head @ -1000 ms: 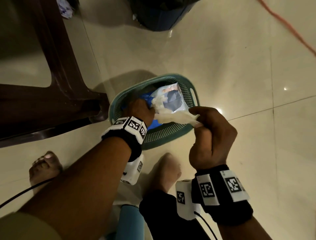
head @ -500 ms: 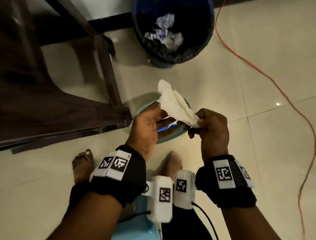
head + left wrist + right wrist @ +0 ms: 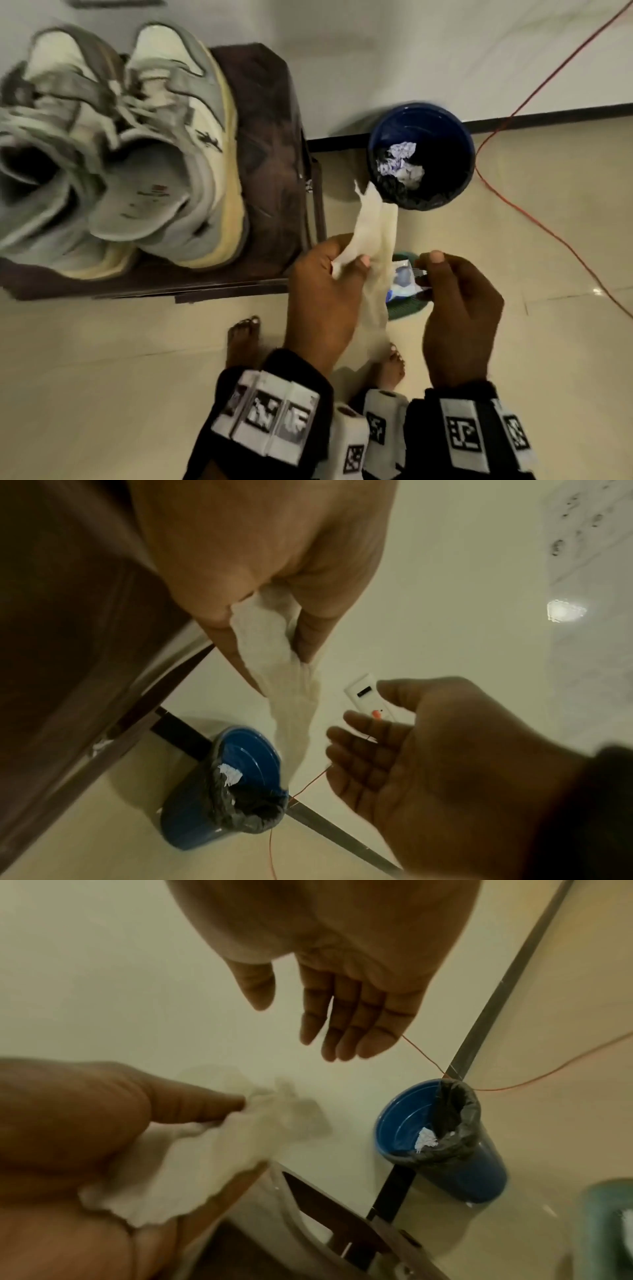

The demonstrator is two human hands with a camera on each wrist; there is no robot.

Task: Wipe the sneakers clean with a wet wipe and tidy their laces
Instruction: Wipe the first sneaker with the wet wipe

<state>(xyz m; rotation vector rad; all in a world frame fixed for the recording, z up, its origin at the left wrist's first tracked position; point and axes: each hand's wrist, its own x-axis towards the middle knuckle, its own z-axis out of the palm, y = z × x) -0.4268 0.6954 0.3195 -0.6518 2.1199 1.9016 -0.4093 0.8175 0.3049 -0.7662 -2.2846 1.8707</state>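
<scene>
The wet wipe [image 3: 375, 236] is pinched between thumb and fingers of the left hand [image 3: 322, 305] in the head view, its loose end rising from the grip toward the blue bin [image 3: 422, 156], the sneakers [image 3: 113, 147] on a brown stool [image 3: 270, 164] off beyond that hand. The left wrist view shows the wipe [image 3: 274, 642] clamped, right hand [image 3: 445, 764] just beside, empty. In the right wrist view the right hand [image 3: 346, 988] has straight, spread fingers.

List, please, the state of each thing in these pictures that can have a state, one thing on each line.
Left hand: pinches the wet wipe.
Right hand: open, holds nothing.
Wet wipe: pulled out, partly unfolded, hanging.
Sneakers: on the brown stool, laces loose and untidy.
Stool: upright.
Bin: upright, lined with a dark bag, crumpled paper inside.
Wipe packet: in the green basket.
</scene>
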